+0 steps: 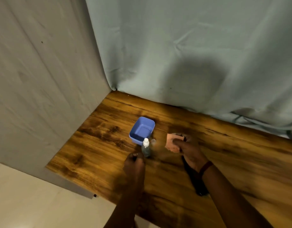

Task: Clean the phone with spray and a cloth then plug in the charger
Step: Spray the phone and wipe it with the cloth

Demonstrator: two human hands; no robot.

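— Being pinched between the thumb and curled fingers of the right hand (pixel 187 148) is the pink cloth (pixel 171 143), is it not?
— It is being gripped there, just above the wooden table (pixel 96 145), to the right of the spray bottle (pixel 146 148).
— And where is the phone (pixel 194 180) being kept?
— It is lying flat on the table, dark, and is partly being hidden under the right wrist, where a reddish band (pixel 206 167) is being worn.
— Is the bottle being held by the left hand (pixel 135 162)?
— The bottle is standing upright, white-capped, just in front of the blue tub (pixel 142 129). The left hand's fingers are being curled at its base, but the hand is blurred: whether the bottle is being gripped or not touched at all cannot be told.
— And behind?
— The table is being backed by a grey-green curtain (pixel 191 46).
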